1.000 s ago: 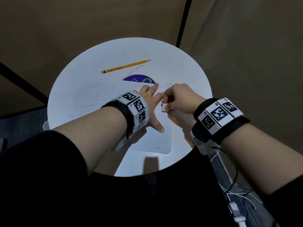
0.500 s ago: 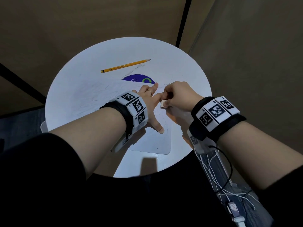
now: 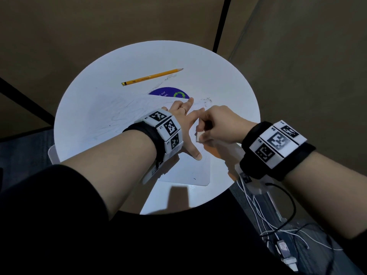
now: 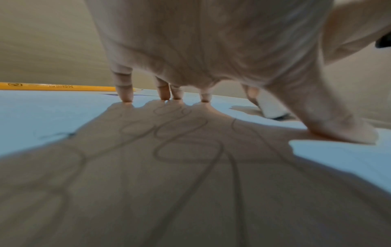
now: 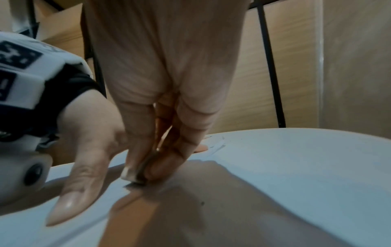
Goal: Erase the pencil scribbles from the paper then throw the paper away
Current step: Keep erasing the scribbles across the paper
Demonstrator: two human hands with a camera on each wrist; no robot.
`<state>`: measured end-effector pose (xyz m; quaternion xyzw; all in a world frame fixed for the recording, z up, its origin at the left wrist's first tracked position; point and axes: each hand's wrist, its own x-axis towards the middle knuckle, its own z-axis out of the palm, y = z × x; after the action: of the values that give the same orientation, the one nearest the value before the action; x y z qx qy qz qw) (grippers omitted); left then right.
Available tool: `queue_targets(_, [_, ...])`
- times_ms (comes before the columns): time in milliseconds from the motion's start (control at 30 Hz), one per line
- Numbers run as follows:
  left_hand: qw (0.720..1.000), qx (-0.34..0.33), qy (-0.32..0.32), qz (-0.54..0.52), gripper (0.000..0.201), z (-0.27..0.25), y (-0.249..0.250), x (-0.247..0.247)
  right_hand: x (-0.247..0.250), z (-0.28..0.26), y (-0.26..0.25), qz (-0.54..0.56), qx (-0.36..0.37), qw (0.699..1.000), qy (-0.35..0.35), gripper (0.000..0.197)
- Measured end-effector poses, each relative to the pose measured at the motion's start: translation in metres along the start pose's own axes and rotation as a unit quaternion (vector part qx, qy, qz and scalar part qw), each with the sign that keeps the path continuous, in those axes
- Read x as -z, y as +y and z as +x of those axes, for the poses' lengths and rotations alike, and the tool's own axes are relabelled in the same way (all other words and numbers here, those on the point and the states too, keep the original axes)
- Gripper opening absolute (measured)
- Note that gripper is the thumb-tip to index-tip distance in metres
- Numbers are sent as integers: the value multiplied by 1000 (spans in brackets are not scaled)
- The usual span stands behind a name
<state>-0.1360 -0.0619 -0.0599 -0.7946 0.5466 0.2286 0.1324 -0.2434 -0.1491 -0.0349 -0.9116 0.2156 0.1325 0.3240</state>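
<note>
Since the earlier frame the right hand (image 3: 220, 126) had slid the eraser (image 3: 199, 136) back toward the person, from beside the left forefinger tip to a spot nearer the left thumb, while the left hand (image 3: 184, 124) had kept its place. Its fingers were curled tight about the eraser, thumb on one side and fingertips (image 5: 162, 168) on the other, so that only one pale corner showed from the head view; from the right wrist the block was blurred and mostly buried in the grip, its lower edge down at the paper (image 3: 184, 173). Whether it pressed the sheet or hung just above could not be told.

Straight, spread fingers of the left hand pinned the paper, tips (image 4: 127, 98) down and thumb splayed toward the person. Looping pencil scribbles (image 4: 186, 133) ran under the palm in its shadow; from the head view they were faint, and the wrist bands hid part of the sheet. The paper lay on the round white table (image 3: 99, 92), beneath both hands.

Beyond the left fingertips lay a yellow pencil (image 3: 153, 76), its point hidden behind the little finger in the left wrist view. Just past those fingertips a blue round sticker (image 3: 168, 93) was half covered by the paper's far edge, its lettering cut off. Eraser crumbs (image 3: 206, 100) lay just beyond the right knuckles.
</note>
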Motion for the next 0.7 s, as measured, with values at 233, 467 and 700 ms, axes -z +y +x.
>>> queue_targets(233, [1000, 4, -3, 13, 125, 1, 1, -1, 7, 7, 5, -23, -8, 998, 53, 5])
queue_targets(467, [1000, 8, -7, 18, 132, 2, 0, -2, 3, -1, 8, -5, -17, 1000, -18, 18])
queue_targets(700, [1000, 8, -4, 13, 131, 1, 1, -1, 0, -9, 3, -10, -1, 1000, -23, 25])
